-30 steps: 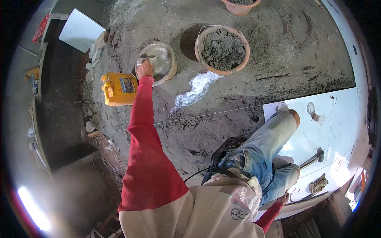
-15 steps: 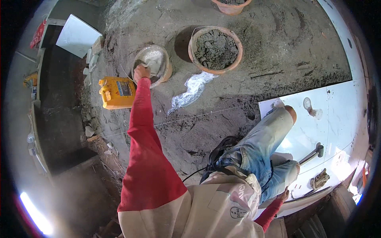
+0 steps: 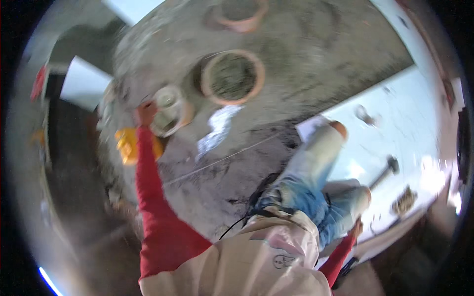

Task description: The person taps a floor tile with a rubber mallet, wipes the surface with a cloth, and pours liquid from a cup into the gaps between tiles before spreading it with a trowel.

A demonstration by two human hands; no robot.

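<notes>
My left hand (image 3: pixel 145 113), in a red sleeve, is at the left rim of a bucket (image 3: pixel 188 113) holding pale grey slurry. Motion smears its fingers, so whether it grips the rim or a tool is unclear. A whitish lump or tool shows inside that bucket. Just below the hand stands a yellow jerrycan (image 3: pixel 127 146), partly covered by my forearm. My right hand (image 3: pixel 356 227) is low on the right, beside my bent leg and close to the edge of the white tiles (image 3: pixel 395 108); its fingers are too blurred to read.
A second bucket (image 3: pixel 260 79) full of grey mortar stands to the right, with another bucket (image 3: pixel 247 23) beyond. Crumpled clear plastic (image 3: pixel 217 129) lies on the rough mortar bed. A string line (image 3: pixel 224 162) crosses it. On the tiles are a hammer (image 3: pixel 385 170) and a dirty rag (image 3: pixel 405 201).
The view has shifted and blurred. My left hand has moved from inside the slurry bucket to its left rim. My right hand stays by my leg.
</notes>
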